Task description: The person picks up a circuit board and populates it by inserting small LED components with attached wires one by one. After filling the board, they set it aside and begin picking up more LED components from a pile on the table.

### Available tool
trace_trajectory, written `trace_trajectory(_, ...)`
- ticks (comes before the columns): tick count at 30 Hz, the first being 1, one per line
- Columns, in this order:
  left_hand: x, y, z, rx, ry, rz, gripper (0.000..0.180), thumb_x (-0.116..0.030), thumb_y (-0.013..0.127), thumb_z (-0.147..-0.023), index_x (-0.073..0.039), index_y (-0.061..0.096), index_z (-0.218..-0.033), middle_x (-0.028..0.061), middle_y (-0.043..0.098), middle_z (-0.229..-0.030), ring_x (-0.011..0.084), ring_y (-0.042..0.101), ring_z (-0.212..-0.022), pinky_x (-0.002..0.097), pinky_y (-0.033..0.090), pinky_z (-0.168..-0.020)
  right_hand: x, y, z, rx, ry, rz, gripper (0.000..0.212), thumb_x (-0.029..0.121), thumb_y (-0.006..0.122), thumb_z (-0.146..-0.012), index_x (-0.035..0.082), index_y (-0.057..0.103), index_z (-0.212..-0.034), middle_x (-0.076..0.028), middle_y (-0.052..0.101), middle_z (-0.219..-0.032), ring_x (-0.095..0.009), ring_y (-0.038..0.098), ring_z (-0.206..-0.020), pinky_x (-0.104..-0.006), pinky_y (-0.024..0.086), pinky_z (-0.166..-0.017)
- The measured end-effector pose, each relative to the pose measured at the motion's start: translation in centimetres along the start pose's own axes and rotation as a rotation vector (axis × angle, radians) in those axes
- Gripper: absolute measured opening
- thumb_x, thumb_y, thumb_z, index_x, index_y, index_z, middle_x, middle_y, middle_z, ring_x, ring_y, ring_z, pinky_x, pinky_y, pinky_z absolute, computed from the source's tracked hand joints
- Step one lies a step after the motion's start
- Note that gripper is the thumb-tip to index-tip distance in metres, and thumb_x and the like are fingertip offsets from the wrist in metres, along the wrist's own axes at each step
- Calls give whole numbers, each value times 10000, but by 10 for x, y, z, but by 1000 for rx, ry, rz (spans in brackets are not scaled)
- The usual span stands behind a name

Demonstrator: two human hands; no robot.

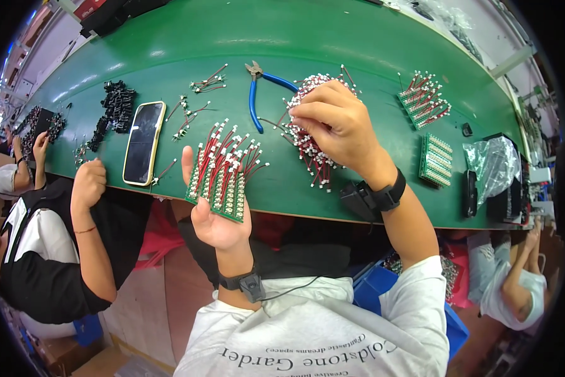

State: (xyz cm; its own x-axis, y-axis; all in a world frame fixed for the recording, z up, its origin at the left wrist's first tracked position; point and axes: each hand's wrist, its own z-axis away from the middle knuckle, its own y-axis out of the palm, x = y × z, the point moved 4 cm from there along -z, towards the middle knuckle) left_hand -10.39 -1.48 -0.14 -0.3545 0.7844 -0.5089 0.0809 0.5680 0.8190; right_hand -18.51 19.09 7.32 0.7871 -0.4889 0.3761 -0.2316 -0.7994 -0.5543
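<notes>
My left hand holds a green circuit board panel at the table's front edge, with fingers and thumb around its sides. Rows of small white parts cover the panel, and red wires with white connector ends stand up from many of them. My right hand is over a heap of red wires with white connectors, its thumb and index finger pinched together. What sits between those fingertips is too small to make out. Blue-handled cutting pliers lie beside the heap, handles spread.
A phone and black parts lie left; loose wired pieces are nearer. At right are a wired panel, a stack of panels and a clear plastic bag. A co-worker's hand is at left.
</notes>
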Motion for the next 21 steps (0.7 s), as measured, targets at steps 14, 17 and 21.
trace_trajectory(14, 5, 5, -1, -11, 0, 6, 825, -267, 584, -843, -39, 197, -1535, 206, 482, -1426, 323, 525, -1284, 478, 409, -1099, 11, -6, -4, -148, -78, -31, 207, -61, 743, -758, 17, 725, -950, -79, 679, -862, -242, 620, -818, -321, 511, -718)
trace_trajectory(17, 7, 2, -4, -19, 8, -10, 822, -275, 583, -851, -44, 195, -1537, 208, 483, -1424, 326, 531, -1277, 474, 428, -1084, 9, -6, -4, -135, -65, -24, 218, -81, 719, -775, 3, 722, -976, -88, 665, -874, -234, 621, -796, -318, 514, -693)
trace_trajectory(21, 8, 3, -3, -42, 51, -35, 817, -286, 582, -856, -48, 197, -1537, 208, 484, -1421, 326, 541, -1263, 468, 439, -1074, 26, -8, 0, -135, -3, -276, 300, -135, 655, -770, 6, 723, -1026, -112, 660, -910, -203, 626, -772, -296, 509, -671)
